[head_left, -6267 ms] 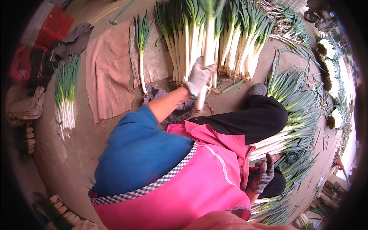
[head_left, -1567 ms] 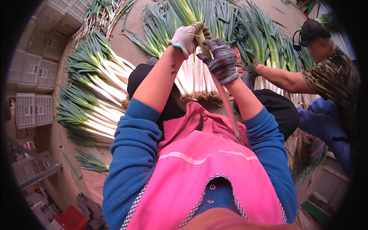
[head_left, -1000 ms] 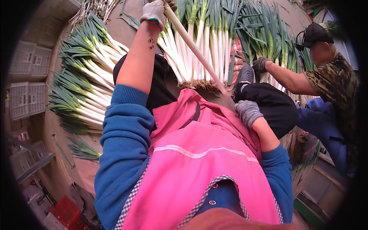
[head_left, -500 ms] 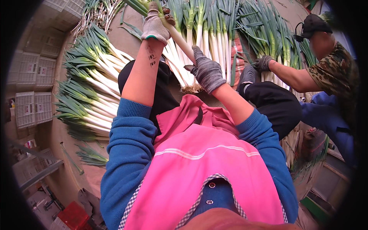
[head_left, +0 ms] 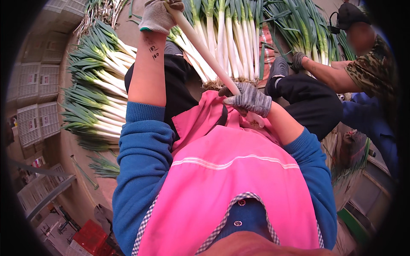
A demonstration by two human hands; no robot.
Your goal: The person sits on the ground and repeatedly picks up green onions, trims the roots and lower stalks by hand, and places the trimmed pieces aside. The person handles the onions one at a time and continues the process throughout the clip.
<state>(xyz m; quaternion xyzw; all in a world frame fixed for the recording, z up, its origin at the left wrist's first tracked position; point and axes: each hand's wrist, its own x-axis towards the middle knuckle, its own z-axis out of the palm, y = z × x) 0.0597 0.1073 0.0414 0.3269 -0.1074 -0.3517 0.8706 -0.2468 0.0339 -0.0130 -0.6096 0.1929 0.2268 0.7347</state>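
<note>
A long leek (head_left: 199, 49) runs diagonally from the top of the view down to my lap. My left hand (head_left: 157, 17), in a pale glove with a green cuff, grips its upper part at the top edge. Lower down, over the pink apron (head_left: 226, 179), my right hand (head_left: 247, 99) in a mottled grey glove is closed round the white stalk, with pale root end showing below it. Beyond the leek, a row of upright-pointing leeks (head_left: 222, 38) lies roots toward me, and a big pile of leeks (head_left: 100, 94) fans out at the left.
A co-worker (head_left: 371, 72) in camouflage and a cap sits at the right, a gloved hand on more leeks (head_left: 301, 30). My dark-trousered leg (head_left: 311, 111) bends beside them. White plastic crates (head_left: 38, 119) line the left wall; a red crate (head_left: 92, 234) is at lower left.
My right hand has slid down the stalk toward the root end at my lap. My left hand has moved up and slightly left with the leek.
</note>
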